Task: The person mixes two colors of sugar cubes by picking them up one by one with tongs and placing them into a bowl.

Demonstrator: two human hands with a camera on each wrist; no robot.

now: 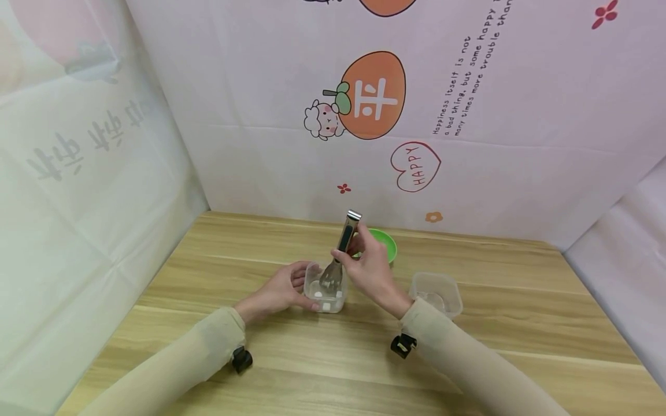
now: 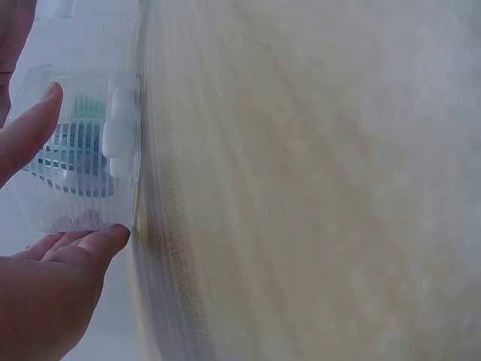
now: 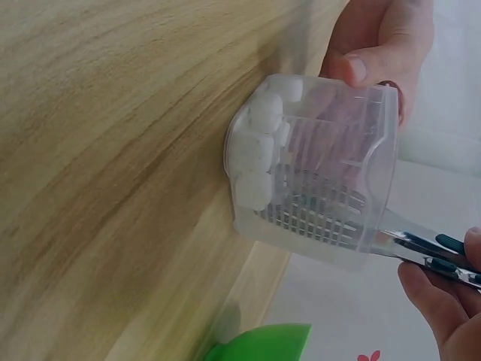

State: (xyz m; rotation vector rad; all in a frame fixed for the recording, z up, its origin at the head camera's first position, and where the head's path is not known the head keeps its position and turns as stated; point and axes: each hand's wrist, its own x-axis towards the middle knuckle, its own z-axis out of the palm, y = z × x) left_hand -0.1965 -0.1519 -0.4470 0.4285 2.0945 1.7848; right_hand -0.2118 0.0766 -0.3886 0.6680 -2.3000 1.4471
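Observation:
My left hand [image 1: 285, 289] holds a clear plastic container [image 1: 333, 307] on the table, thumb on its near side and fingers round the left. Several small white blocks [image 3: 254, 154] lie on the container's bottom. With my right hand [image 1: 372, 267] I grip metal tongs [image 1: 346, 237] by their dark-padded arms. The tongs stand tilted, their slotted ends [image 3: 312, 214] down inside the container near the white blocks. Whether they pinch a block cannot be told.
A green bowl [image 1: 386, 241] stands behind my right hand, partly hidden by it. A second clear container [image 1: 451, 289] is beside my right forearm. Printed white cloth [image 1: 270, 167] hangs behind the wooden table [image 1: 312, 352] and along its sides.

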